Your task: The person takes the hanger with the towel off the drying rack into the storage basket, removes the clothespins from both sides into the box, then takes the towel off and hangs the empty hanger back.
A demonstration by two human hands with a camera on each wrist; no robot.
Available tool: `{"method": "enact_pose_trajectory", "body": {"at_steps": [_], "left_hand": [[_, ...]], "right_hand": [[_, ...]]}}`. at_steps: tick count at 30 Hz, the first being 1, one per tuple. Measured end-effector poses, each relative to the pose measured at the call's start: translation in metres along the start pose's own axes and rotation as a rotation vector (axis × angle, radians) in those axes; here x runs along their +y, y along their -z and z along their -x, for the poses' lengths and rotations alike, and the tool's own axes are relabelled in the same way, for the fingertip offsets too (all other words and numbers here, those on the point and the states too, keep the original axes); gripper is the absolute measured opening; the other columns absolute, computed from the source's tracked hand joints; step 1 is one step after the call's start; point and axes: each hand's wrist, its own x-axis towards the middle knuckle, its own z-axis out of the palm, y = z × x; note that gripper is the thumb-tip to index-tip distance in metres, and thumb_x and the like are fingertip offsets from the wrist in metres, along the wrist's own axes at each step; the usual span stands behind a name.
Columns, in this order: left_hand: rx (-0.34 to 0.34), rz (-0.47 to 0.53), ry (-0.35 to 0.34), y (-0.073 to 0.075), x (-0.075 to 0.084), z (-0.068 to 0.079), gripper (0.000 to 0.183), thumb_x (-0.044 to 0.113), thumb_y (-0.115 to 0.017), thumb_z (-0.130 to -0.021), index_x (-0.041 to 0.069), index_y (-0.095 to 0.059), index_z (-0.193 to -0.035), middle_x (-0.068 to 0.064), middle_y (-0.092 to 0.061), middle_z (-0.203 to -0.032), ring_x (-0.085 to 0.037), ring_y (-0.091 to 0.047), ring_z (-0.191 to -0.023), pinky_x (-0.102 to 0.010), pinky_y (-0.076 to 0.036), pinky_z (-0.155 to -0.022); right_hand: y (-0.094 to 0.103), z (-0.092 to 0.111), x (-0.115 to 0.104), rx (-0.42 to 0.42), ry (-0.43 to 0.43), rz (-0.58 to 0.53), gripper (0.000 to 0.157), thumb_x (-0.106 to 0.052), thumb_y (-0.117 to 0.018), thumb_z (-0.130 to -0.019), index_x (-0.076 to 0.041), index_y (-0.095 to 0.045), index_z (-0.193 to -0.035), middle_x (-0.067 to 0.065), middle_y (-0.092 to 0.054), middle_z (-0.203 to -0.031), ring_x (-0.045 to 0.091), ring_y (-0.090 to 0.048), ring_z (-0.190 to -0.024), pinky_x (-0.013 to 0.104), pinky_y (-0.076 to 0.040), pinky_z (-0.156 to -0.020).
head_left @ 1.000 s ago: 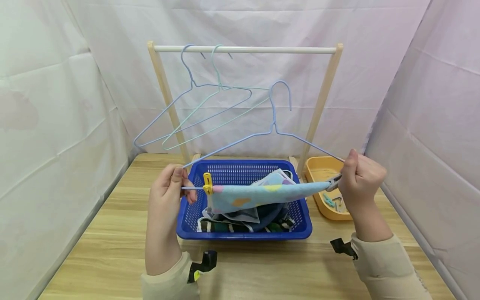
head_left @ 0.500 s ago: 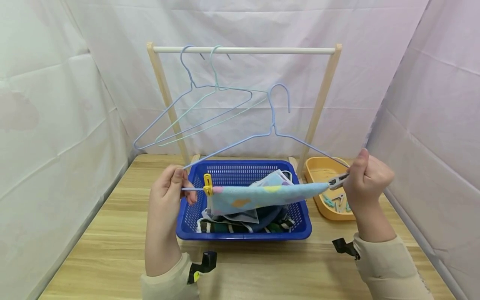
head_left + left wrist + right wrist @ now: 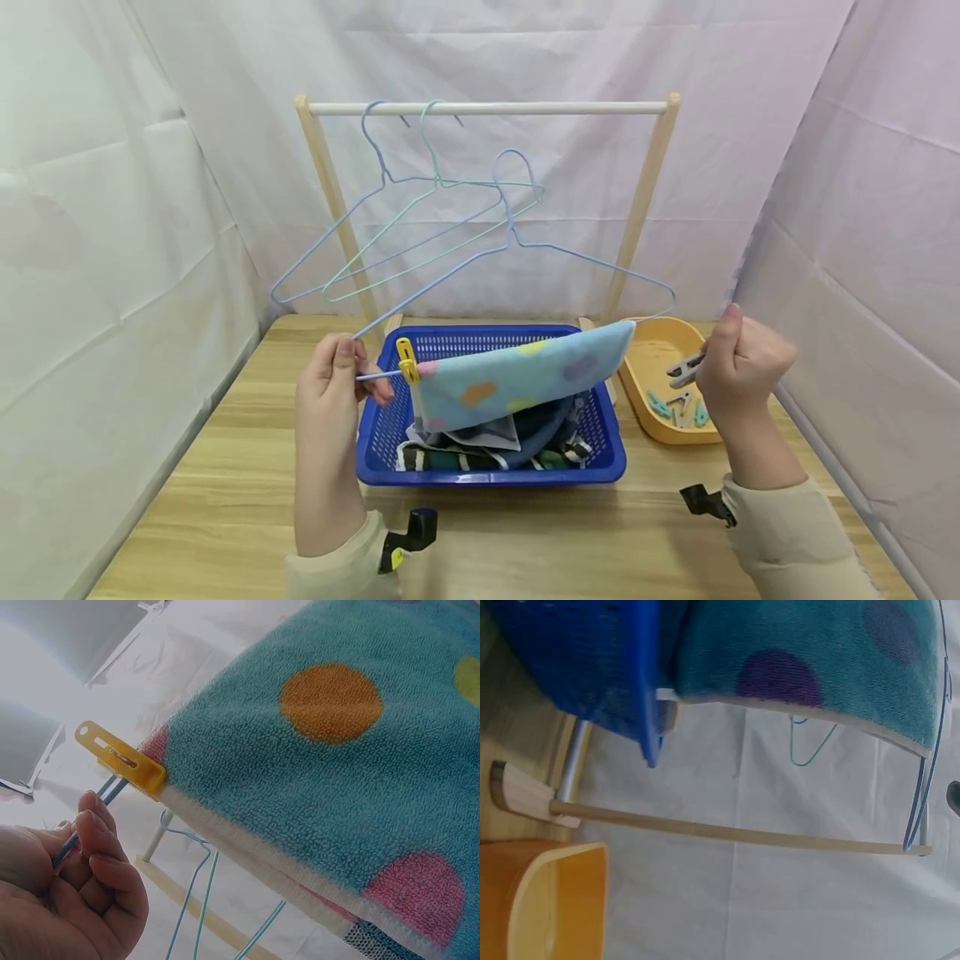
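My left hand (image 3: 330,375) pinches the left corner of a light-blue wire hanger (image 3: 511,233), held in the air over the basket. Folded across its lower bar is a blue towel (image 3: 502,383) with coloured dots. A yellow clothespin (image 3: 124,756) clips the towel's left end to the bar, just beyond my left fingertips. The towel's right end carries no clip and sits higher than the left. My right hand (image 3: 738,367), apart from hanger and towel, grips a grey clothespin (image 3: 684,369). It lies outside the right wrist view, which shows the hanger's right corner.
A blue basket (image 3: 491,477) of folded cloths stands below the towel. At its right, a yellow tray (image 3: 660,346) holds several clothespins. Behind rises a rack (image 3: 585,108) bearing a blue hanger (image 3: 384,171) and a mint hanger (image 3: 437,171) at the left.
The right hand has let go of the hanger and drawn right with the grey clothespin, off the towel. The hanger's right end has swung up and left, lifting the towel's right end.
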Motion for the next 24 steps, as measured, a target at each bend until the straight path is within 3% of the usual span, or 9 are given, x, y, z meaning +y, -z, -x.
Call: {"method": "enact_pose_trajectory", "body": {"at_steps": [10,24], "left_hand": [[0.006,0.008,0.049,0.0,-0.004,-0.001,0.028,0.027,-0.041,-0.105,0.003,-0.05,-0.094,-0.009,-0.06,-0.067,-0.016,-0.063,-0.056,-0.025,-0.054,-0.057],[-0.114,0.064,0.125,-0.001,-0.013,-0.01,0.029,0.03,-0.033,-0.107,0.005,-0.045,-0.097,-0.004,-0.066,-0.073,-0.017,-0.069,-0.066,-0.029,-0.056,-0.068]], "right_hand": [[0.012,0.007,0.013,-0.12,0.058,0.119,0.055,-0.012,-0.045,-0.088,-0.01,-0.036,-0.034,0.005,-0.03,-0.034,0.007,-0.02,-0.034,0.019,-0.007,-0.04],[0.023,0.012,0.037,-0.294,0.14,0.227,0.055,-0.017,-0.044,-0.092,-0.018,-0.029,-0.039,-0.004,-0.027,-0.037,0.006,-0.015,-0.036,0.026,-0.008,-0.034]]}}
